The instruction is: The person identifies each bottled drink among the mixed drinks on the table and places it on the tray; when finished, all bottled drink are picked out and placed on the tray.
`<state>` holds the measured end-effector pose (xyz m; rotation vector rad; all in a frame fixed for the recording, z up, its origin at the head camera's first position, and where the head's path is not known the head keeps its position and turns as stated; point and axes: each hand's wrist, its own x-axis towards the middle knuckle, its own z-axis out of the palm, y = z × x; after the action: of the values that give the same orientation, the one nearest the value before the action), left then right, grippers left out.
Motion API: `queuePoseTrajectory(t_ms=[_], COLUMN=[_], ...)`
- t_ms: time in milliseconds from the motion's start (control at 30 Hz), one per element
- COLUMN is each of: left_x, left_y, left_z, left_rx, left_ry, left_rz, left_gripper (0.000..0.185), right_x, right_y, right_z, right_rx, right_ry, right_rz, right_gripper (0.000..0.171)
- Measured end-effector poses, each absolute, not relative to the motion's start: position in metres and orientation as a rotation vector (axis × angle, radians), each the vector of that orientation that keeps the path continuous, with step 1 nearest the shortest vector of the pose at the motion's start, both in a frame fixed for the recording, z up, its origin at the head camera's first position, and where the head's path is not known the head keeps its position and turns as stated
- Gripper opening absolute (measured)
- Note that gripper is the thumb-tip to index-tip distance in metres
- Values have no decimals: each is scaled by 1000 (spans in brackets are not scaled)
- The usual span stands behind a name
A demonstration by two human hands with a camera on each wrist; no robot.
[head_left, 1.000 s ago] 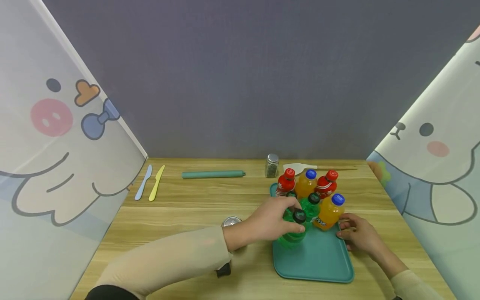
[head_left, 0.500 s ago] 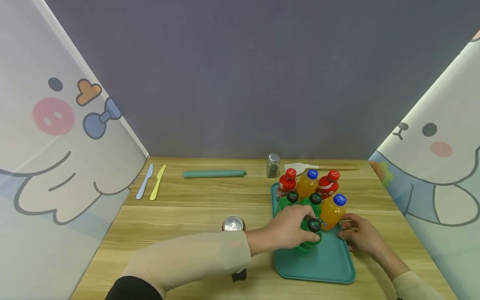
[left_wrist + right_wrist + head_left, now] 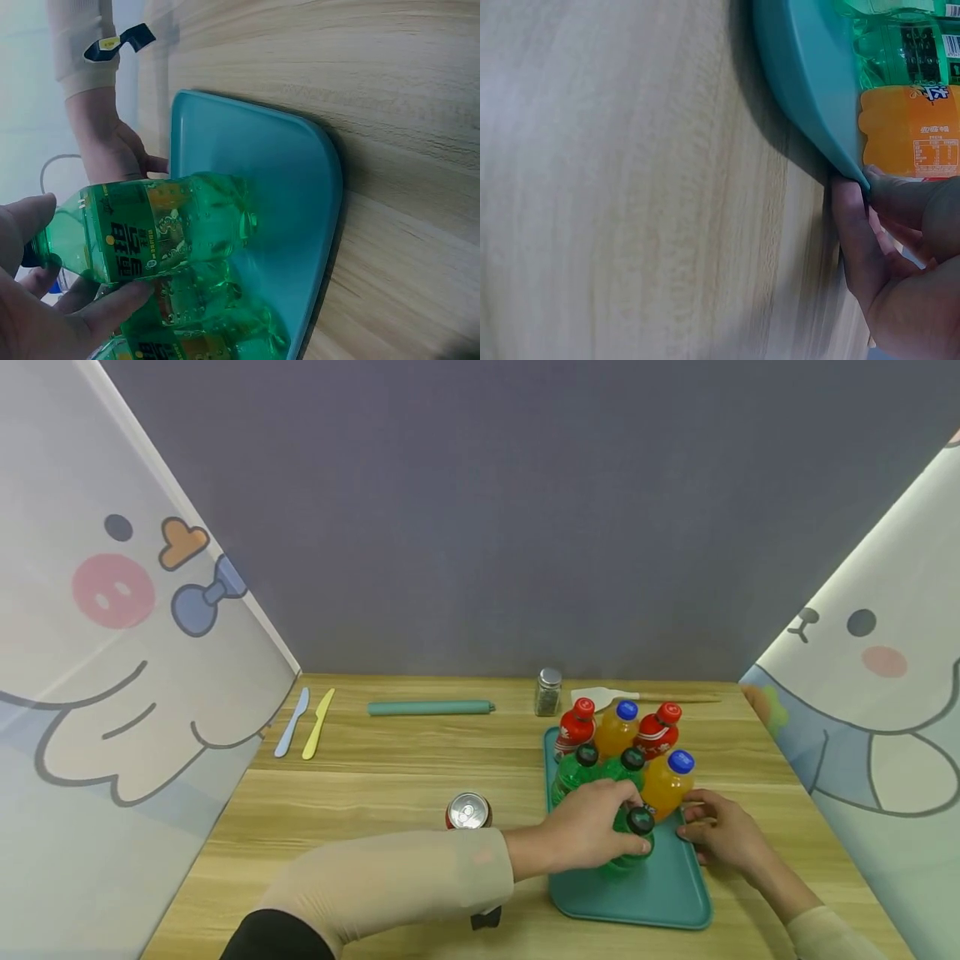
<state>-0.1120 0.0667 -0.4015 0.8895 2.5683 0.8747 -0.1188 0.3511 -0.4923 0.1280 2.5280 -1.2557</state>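
Crowding bottles [image 3: 626, 745] beside held bottle [image 3: 628, 843]

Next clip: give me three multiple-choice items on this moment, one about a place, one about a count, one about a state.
1. Where does the silver-topped drink can stand?
A. on the tray
B. on the wooden table, left of the tray
C. beside the knives

2. How many blue-capped orange plastic bottles are on the teal plastic tray?
A. two
B. one
C. four

3. What is the left hand doing?
A. lying flat on the table
B. gripping the green plastic bottle with a dark cap
C. holding the can

Answers: 1 B, the can sits on bare wood off the tray's left edge. 2 A, two blue caps show. 3 B, its fingers wrap round the bottle in the left wrist view.
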Motion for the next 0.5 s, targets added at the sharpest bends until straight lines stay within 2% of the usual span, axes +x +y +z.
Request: queuePoseTrajectory(t_ms=[267,500], left_x=[-112,-110], left_y=[54,15], left_z=[-399,-391], left_rx=[976,1008], left_ry=[2459,2274], left_rz=[876,1056], left_gripper=[51,51], right_x=[-118,-118], right_y=[355,360], right_z=[-495,-496], right_rx=[122,104], right_ry=[2477,2438], right_rz=[-1331,-1298], right_gripper=[63,68])
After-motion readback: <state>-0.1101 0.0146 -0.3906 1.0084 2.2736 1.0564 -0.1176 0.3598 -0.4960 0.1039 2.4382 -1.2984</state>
